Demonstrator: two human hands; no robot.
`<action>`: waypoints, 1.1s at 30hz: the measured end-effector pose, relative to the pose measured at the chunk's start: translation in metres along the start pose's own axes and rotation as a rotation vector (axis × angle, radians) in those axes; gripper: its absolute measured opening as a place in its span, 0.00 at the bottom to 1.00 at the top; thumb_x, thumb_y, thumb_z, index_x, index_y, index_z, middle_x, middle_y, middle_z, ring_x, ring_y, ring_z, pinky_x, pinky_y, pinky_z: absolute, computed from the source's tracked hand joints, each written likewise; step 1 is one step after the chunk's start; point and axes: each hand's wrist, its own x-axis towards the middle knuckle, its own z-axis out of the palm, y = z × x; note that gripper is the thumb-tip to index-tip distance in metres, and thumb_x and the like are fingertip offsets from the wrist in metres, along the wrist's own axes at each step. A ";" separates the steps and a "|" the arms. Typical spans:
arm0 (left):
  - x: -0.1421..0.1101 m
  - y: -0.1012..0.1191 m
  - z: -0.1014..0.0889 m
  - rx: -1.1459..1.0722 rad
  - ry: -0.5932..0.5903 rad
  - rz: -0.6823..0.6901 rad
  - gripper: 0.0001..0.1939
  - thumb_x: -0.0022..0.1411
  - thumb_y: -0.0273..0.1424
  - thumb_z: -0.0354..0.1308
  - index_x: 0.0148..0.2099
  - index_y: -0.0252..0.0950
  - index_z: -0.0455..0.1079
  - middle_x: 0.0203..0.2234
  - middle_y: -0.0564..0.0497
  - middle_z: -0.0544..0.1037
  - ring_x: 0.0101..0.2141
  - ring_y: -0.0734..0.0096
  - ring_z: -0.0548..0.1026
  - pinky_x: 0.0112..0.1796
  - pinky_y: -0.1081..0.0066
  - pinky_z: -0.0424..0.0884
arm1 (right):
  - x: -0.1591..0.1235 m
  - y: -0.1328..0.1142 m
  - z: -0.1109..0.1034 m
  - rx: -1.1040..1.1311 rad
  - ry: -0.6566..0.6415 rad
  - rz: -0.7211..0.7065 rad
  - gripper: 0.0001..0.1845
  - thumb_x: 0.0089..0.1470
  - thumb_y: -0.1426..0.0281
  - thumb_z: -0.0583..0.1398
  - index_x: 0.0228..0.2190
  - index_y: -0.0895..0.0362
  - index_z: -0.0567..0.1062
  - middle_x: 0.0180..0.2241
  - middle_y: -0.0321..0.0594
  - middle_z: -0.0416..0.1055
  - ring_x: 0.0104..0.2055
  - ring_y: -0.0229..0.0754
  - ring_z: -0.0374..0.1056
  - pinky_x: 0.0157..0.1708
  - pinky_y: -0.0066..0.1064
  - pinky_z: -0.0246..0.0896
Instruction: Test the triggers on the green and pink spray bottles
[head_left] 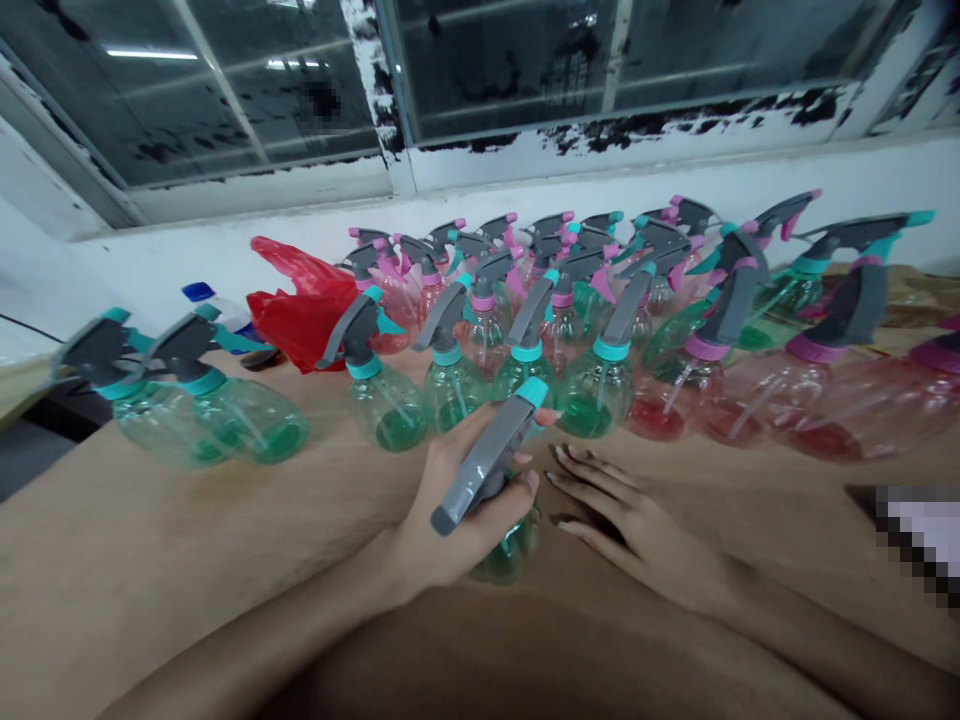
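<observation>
My left hand (pixel 457 510) is wrapped round the neck of a green spray bottle (pixel 506 560) near the front of the table. Its grey trigger head with a turquoise nozzle tip rises above my fingers and points away from me. Most of the neck and trigger is hidden by the hand. Beside it, my right hand (pixel 637 520) lies low over the tabletop, fingers stretched out toward the bottle, holding nothing. Just beyond both hands stands a row of green spray bottles (pixel 600 400) with turquoise collars.
Pink spray bottles (pixel 731 400) continue the row rightward, with several more behind. Two green bottles (pixel 255 420) stand at the left. A red plastic bag (pixel 300 310) and a blue-capped bottle (pixel 210 300) sit behind. Windows (pixel 600 70) line the wall; a blurred flat object (pixel 926 530) is at right.
</observation>
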 end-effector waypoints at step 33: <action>-0.002 0.001 -0.007 -0.003 -0.087 -0.123 0.05 0.53 0.30 0.54 0.36 0.40 0.64 0.26 0.54 0.72 0.22 0.72 0.69 0.24 0.71 0.65 | 0.002 -0.002 -0.004 0.031 0.001 0.006 0.26 0.58 0.61 0.52 0.57 0.54 0.59 0.60 0.41 0.55 0.62 0.47 0.47 0.58 0.47 0.50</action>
